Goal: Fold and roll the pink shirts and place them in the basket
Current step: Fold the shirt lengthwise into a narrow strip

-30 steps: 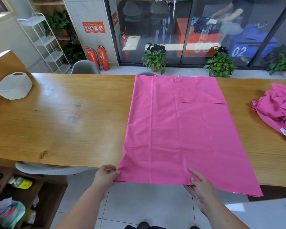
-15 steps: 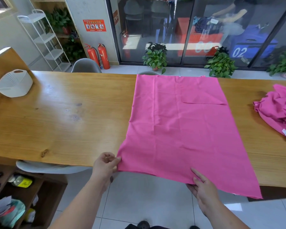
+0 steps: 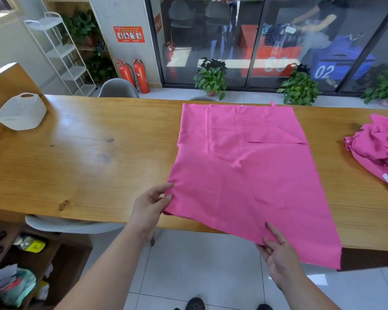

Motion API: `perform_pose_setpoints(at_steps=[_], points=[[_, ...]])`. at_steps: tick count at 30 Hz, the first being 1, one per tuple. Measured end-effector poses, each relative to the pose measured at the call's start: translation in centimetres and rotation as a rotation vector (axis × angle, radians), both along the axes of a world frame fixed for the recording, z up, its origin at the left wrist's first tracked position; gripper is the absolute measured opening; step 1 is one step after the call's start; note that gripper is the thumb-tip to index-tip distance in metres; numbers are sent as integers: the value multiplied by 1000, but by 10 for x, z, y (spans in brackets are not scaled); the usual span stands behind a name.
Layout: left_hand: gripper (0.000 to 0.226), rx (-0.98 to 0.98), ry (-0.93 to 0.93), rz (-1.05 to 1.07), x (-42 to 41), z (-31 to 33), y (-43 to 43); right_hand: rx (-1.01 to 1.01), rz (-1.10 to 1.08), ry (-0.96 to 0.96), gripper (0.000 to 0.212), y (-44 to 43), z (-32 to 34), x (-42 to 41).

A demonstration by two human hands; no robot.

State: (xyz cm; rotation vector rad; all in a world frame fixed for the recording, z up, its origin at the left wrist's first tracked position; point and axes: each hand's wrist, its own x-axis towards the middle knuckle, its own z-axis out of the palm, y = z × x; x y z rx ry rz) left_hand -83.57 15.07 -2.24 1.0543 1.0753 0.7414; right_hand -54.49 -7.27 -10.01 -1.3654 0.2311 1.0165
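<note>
Shirt pile point(image 3: 377, 151) runs off the right edge. Tabletop point(image 3: 87, 166) cut at both sides. Left hand point(image 3: 148, 211) and right hand point(image 3: 280, 260): lower fingers tucked under the spread shirt point(image 3: 244, 180), out of sight. Wall sign point(image 3: 129, 34) lettering too small to read. Shoes point(image 3: 195, 306) clipped at bottom.

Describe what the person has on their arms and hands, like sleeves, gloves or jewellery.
The left forearm and right forearm are bare down to the picture's bottom edge, so no sleeve shows. The left hand and right hand wear no gloves, and no watch, bracelet or ring is visible on either.
</note>
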Motion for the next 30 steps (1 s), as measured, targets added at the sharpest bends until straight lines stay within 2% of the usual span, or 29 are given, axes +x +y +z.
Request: perform_pose_setpoints(at_steps=[3, 6, 8, 13, 15, 21, 25, 28, 30], points=[[39, 38, 403, -109, -28, -50, -16, -67, 67, -46, 60, -3, -3, -7], [47, 50, 564, -159, -51, -85, -25, -130, 118, -93, 62, -8, -6, -7], [46, 29, 561, -144, -57, -95, -30, -140, 134, -101, 63, -10, -8, -6], [34, -104, 399, -160, -61, -104, -41, -150, 158, -135, 64, -9, -7, -10], [38, -119, 375, -177, -65, -99, -36, -149, 152, -152, 65, -9, -5, -11], [51, -152, 131, -242, -68, -60, -9, -138, 91, -144, 62, -9, -3, -8], [61, -152, 323, -312, -74, -67, -12, -141, 97, -149, 63, -7, 4, -15], [48, -126, 455, -382, -72, -72, -21, -127, 116, -157, 65, -7, 6, -18], [51, -95, 477, -375, -67, -69, -19, -122, 116, -162, 66, -7, 7, -19]])
